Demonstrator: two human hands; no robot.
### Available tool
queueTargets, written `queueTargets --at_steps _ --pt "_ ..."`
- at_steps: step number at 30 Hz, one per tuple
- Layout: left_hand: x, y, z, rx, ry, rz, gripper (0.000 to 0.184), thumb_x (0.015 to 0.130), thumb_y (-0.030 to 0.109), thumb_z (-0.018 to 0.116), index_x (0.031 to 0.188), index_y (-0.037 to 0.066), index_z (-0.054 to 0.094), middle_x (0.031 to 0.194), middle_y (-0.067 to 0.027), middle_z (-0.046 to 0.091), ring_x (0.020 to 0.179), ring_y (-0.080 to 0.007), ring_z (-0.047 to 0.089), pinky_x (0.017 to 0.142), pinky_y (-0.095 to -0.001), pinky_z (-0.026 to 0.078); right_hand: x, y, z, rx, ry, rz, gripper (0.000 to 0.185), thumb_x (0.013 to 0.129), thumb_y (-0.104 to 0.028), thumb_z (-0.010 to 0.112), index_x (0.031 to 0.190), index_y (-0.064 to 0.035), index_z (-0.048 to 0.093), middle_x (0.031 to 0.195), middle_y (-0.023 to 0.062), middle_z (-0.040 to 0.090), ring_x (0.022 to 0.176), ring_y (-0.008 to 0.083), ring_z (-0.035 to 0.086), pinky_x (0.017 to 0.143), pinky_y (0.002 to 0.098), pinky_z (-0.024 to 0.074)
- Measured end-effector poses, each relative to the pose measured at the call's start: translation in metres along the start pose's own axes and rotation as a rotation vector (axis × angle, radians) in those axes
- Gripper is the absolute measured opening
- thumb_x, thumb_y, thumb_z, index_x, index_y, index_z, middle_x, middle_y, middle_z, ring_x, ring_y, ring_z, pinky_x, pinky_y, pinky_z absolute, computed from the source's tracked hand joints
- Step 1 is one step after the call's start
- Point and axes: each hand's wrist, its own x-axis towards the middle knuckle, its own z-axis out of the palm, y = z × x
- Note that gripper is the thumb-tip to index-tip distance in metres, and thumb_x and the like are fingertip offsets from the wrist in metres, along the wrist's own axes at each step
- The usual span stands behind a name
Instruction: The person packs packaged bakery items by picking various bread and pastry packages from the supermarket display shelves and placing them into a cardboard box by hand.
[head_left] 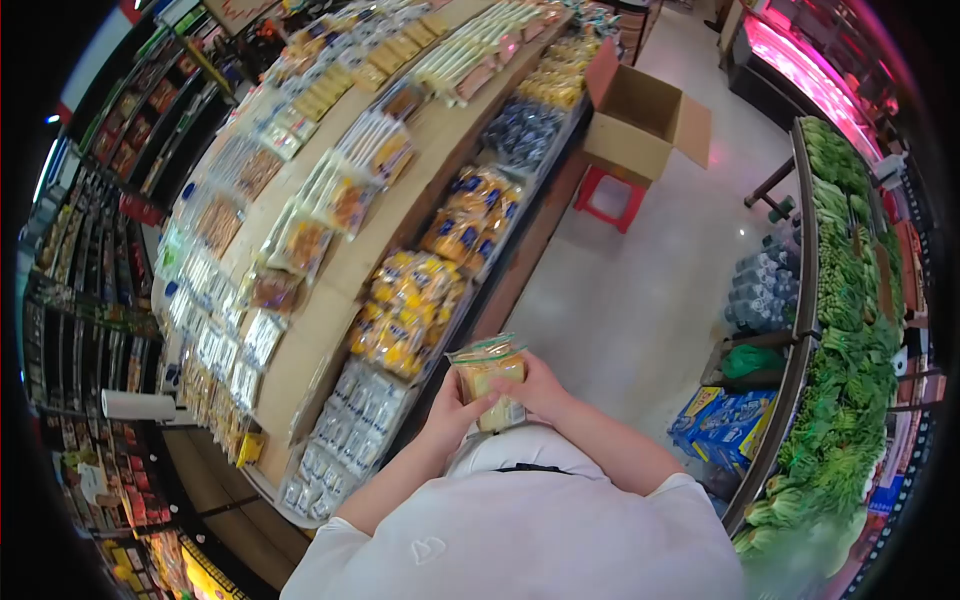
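Observation:
A clear plastic package (492, 372) with yellowish contents and a green strip along its top is held upright in front of the white shirt. My left hand (457, 408) grips its left side, the thumb over the front. From the right, my right hand (533, 388) closes round the other side, fingers across the lower front. To the left of my hands is a display tray of yellow packets (408, 310), and nearer the body lie silvery-white packets (352, 425).
An open cardboard box (630, 125) rests on a red stool (610, 200) in the aisle. Leafy greens (840, 330) fill a long shelf on the right, with blue packs (725, 425) beneath. A wooden display table (345, 265) holds many packages. Dark shelves line the far left.

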Motion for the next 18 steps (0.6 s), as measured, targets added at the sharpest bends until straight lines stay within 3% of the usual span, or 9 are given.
queueTargets --at_steps 6,9,11,15,16,18 --pt "0.068 0.008 0.075 0.022 -0.055 -0.070 0.066 0.080 0.002 0.073 0.135 0.003 0.036 0.129 -0.0090 0.051 0.122 -0.0186 0.049 0.104 -0.0354 0.040 0.008 -0.033 -0.084 0.262 0.024 0.033 0.053 0.086 -0.016 0.072 0.129 -0.0016 0.044 0.122 0.0097 0.058 0.110 0.0178 0.057 0.094 0.0351 0.0477" --pt "0.107 0.017 0.092 0.037 -0.048 -0.120 0.065 0.080 0.000 0.072 0.135 0.004 0.037 0.129 -0.0088 0.051 0.122 -0.0190 0.049 0.104 -0.0353 0.041 0.026 -0.053 -0.117 0.172 0.037 0.097 0.059 0.087 -0.014 0.070 0.136 -0.0036 0.039 0.127 0.0107 0.055 0.116 0.0187 0.054 0.098 0.0363 0.0451" --pt "0.137 0.021 0.097 -0.004 -0.046 -0.123 0.064 0.080 -0.002 0.070 0.135 0.005 0.037 0.129 -0.0085 0.051 0.122 -0.0197 0.050 0.102 -0.0357 0.042 0.049 -0.059 -0.137 0.174 0.032 0.028 0.064 0.088 -0.014 0.069 0.141 -0.0061 0.034 0.133 0.0123 0.050 0.121 0.0203 0.050 0.101 0.0368 0.0426" --pt "0.219 0.034 0.082 -0.069 0.039 0.008 0.065 0.079 -0.001 0.072 0.134 0.003 0.037 0.127 -0.0090 0.053 0.119 -0.0189 0.052 0.100 -0.0338 0.043 0.123 -0.057 -0.193 -0.033 0.166 -0.040 0.068 0.091 -0.017 0.065 0.146 -0.0102 0.026 0.142 0.0144 0.042 0.130 0.0243 0.042 0.105 0.0379 0.0381" --pt "0.242 0.040 0.077 -0.070 0.080 0.062 0.064 0.079 -0.002 0.072 0.133 0.003 0.037 0.126 -0.0091 0.054 0.118 -0.0189 0.052 0.100 -0.0336 0.043 0.133 -0.088 -0.200 -0.116 0.181 -0.022 0.070 0.093 -0.020 0.062 0.149 -0.0101 0.021 0.145 0.0162 0.039 0.133 0.0272 0.039 0.108 0.0384 0.0354" --pt "0.288 0.056 0.073 -0.028 0.181 0.142 0.061 0.079 0.000 0.073 0.129 0.004 0.039 0.122 -0.0105 0.056 0.113 -0.0190 0.055 0.096 -0.0323 0.045 0.160 -0.128 -0.217 -0.214 0.062 -0.122 0.077 0.093 -0.020 0.061 0.151 -0.0117 0.012 0.151 0.0166 0.030 0.137 0.0287 0.034 0.111 0.0396 0.0316"
